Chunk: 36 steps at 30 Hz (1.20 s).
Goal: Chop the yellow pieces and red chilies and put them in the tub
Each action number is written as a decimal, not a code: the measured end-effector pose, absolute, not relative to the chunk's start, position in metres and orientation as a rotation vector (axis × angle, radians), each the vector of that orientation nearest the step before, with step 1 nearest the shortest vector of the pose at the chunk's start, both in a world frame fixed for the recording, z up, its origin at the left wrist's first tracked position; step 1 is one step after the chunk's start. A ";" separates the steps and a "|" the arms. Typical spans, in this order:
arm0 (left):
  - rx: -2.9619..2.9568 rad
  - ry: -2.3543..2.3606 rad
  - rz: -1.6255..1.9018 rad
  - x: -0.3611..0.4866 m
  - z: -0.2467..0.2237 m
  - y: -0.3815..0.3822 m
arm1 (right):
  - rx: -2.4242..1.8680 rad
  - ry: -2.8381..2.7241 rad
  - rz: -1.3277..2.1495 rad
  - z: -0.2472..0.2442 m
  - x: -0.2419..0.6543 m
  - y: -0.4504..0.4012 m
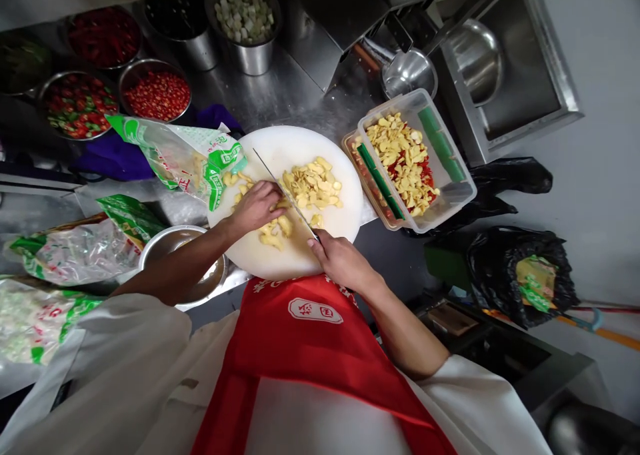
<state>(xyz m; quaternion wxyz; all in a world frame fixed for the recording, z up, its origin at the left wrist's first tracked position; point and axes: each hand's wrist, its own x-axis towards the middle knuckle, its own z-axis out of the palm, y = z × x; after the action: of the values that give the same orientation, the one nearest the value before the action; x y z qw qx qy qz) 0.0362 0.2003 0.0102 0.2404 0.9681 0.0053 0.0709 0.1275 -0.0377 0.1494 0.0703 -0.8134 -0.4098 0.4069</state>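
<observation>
My right hand (pixel 343 260) grips the handle of a kitchen knife (pixel 286 191), seen nearly edge-on, its blade slanting up and left across a round white cutting board (pixel 333 231). Close beside the blade, my left hand (pixel 257 207) has its fingers curled down on yellow ginger, mostly hidden under them. Sliced ginger (pixel 313 183) is heaped on the board to the right of the blade. Larger ginger pieces (pixel 274 232) lie below my left hand. A green-and-white plastic bag (pixel 187 158) rests on the board's upper left edge, with more ginger at its mouth.
Right of the board stands a clear plastic tub (pixel 445 205) of sliced ginger over red chillies. A metal bowl (pixel 176 240) sits under my left forearm. Metal pots of chopped red chillies (pixel 157 95) and pale green chunks (pixel 245 16) line the back. A black-lined bin (pixel 500 268) is at right.
</observation>
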 end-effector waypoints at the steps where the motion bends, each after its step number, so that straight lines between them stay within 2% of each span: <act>1: 2.638 0.015 0.213 0.036 0.010 0.200 | -2.438 -1.219 1.231 0.151 0.127 -0.041; 10: 2.574 -0.113 0.152 0.039 0.012 0.204 | -2.264 -1.046 1.238 0.145 0.136 -0.059; 19: 2.578 -0.120 0.114 0.043 0.015 0.206 | -2.290 -1.042 1.114 0.166 0.145 -0.070; 31: 2.510 -0.009 0.207 0.059 0.012 0.200 | -2.292 -1.078 1.256 0.148 0.140 -0.076; 36: 2.491 -0.010 0.228 0.056 0.008 0.199 | -2.327 -1.023 1.197 0.114 0.140 -0.055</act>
<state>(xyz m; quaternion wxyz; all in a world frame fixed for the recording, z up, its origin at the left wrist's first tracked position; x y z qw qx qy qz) 0.0561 0.1985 0.0076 0.3146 0.9453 -0.0039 0.0866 0.1397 -0.0551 0.1135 0.1650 -0.8169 -0.3592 0.4200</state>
